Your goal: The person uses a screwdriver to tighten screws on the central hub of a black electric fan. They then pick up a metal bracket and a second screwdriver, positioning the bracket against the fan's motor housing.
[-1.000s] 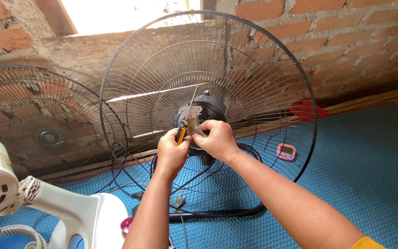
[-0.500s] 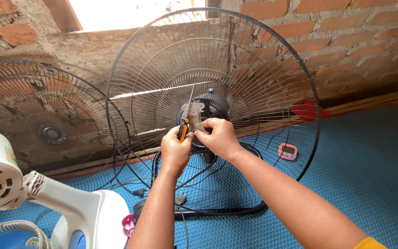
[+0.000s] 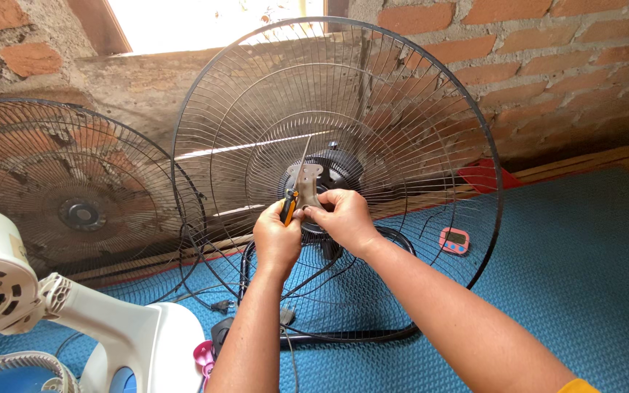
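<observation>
Brick wall bkgd; left hand [image 3: 277, 240] grips screwdriver [image 3: 294, 191], right hand [image 3: 343, 217] pinches metal bracket [image 3: 307, 182] beside it.

Both forearms are bare, no watch or rings showing. A yellow sleeve [image 3: 580, 386] edge peeks at the right arm.

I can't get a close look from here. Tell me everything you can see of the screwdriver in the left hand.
The screwdriver has a short orange-and-black handle and a thin bare-metal shaft. The left hand grips the handle; the shaft rises almost upright, tilted slightly right, in front of the wire fan guard. It passes beside a small grey metal bracket pinched by the right hand. The tip is too thin to make out.
</observation>
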